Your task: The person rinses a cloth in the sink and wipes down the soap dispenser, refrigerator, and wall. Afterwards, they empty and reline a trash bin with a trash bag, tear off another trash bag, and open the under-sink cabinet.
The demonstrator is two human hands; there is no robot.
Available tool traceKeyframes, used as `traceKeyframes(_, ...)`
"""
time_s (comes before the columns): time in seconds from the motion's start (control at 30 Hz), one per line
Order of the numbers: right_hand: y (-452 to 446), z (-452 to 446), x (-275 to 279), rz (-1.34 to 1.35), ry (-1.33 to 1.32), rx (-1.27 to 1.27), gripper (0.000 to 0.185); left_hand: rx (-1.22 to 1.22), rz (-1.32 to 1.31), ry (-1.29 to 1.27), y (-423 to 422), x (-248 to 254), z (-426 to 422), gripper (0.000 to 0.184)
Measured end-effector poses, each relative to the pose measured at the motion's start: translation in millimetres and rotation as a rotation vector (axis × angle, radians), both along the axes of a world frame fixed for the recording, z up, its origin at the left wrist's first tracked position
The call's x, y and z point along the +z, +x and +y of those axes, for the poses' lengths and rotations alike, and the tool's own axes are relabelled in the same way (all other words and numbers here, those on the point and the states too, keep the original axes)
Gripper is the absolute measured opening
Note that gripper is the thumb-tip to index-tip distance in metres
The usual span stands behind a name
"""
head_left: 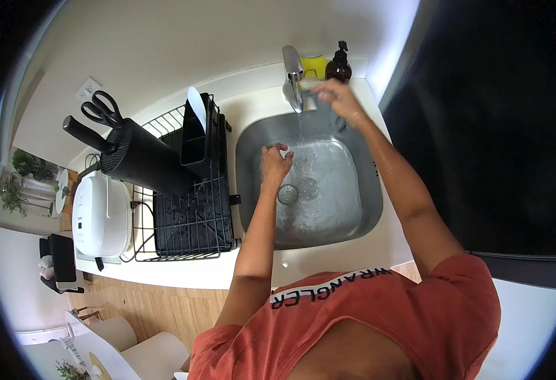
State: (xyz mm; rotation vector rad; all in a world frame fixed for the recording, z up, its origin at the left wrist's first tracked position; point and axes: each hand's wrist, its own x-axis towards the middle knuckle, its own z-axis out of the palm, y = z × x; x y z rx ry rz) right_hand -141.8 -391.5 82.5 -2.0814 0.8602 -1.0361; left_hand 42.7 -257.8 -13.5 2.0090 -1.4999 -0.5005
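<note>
Water runs from the chrome faucet (294, 73) into the grey metal sink (247, 152). Over the sink's left part is my left hand (277, 163), wet, its fingers curled loosely apart with nothing in them. My right hand (336, 96) is raised just right of the faucet, near its lever, slightly blurred; its fingers point left and I cannot make out whether they touch the lever. A round drain (287, 194) shows under the moving water.
Left of the sink stands a black dish rack (189, 253) with a knife block (142, 155) and a utensil holder (195, 142). A white appliance (102, 215) is further left. Behind the faucet are a dark pump bottle (338, 65) and a yellow item (314, 65).
</note>
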Motion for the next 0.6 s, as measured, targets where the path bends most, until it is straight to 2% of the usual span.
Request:
traceKeyframes(0.07,2,-2,52,-0.346,0.115,-0.102,0.019,-0.013,-0.005,-0.083,-2,13,-3,0.025)
traceKeyframes(0.13,15,-9,109,-0.276,-0.063,-0.121,0.021,0.017,0.023,-0.105,-7,21,-1,0.024)
traceKeyframes(0.2,43,-25,137,-0.118,-0.137,-0.043,0.024,-0.004,0.030,-0.111,-18,29,6,0.025)
traceKeyframes(0.23,55,-27,143,-0.126,-0.142,-0.043,0.024,-0.027,0.038,-0.123,-24,33,6,0.026)
traceKeyframes(0.3,75,-27,155,0.516,0.292,0.137,0.026,-0.015,0.042,-0.115,-29,29,7,0.027)
traceKeyframes(0.33,79,-27,154,0.498,0.271,0.138,0.026,-0.044,0.030,-0.135,-27,22,8,0.027)
traceKeyframes(0.4,83,-24,141,0.584,-0.278,0.019,0.020,-0.069,-0.009,-0.159,-20,17,13,0.026)
traceKeyframes(0.47,81,-10,128,0.503,-0.504,-0.083,0.018,-0.055,-0.045,-0.183,-15,24,22,0.026)
traceKeyframes(0.53,70,31,137,0.487,-0.511,-0.117,0.017,-0.038,-0.048,-0.129,-11,32,28,0.028)
traceKeyframes(0.6,67,44,124,0.404,-0.463,-0.134,0.015,-0.033,-0.012,-0.184,-11,33,26,0.028)
